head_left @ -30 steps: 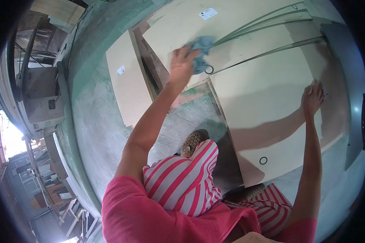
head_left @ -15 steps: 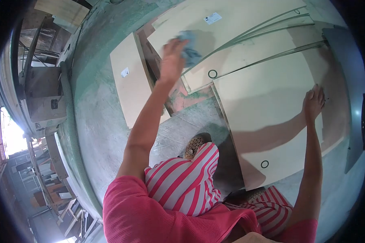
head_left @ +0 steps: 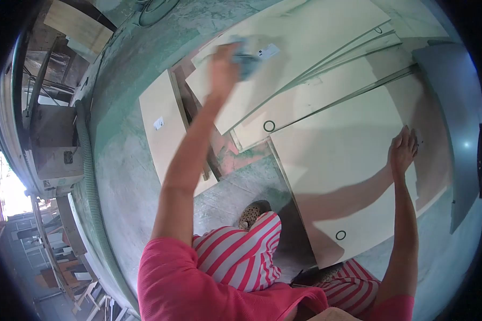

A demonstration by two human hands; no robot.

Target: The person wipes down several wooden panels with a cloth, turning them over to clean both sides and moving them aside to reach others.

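Note:
My left hand (head_left: 224,70), blurred by motion, grips a blue-grey cloth (head_left: 245,63) over the upper pale panel (head_left: 305,37). A white label (head_left: 269,51) is stuck on that panel, just right of the cloth. Some of the left fingers are hidden by blur. My right hand (head_left: 403,150) lies flat with fingers stretched out on the nearer pale panel (head_left: 337,176), close to its right side. That panel bears a dark ring mark (head_left: 340,235) near its lower edge. Between the two, another panel (head_left: 284,109) shows a similar ring (head_left: 269,126).
A separate labelled panel (head_left: 158,139) lies at the left over reddish supports. A grey sheet (head_left: 439,107) stands along the right side. A ribbed hose (head_left: 89,166) runs over the floor beside a machine box (head_left: 59,150). Wood scraps (head_left: 91,299) lie lower left.
My left hand and the cloth have moved up across the top panel, nearer its label. The right hand stays on its panel, while the whole view has shifted slightly.

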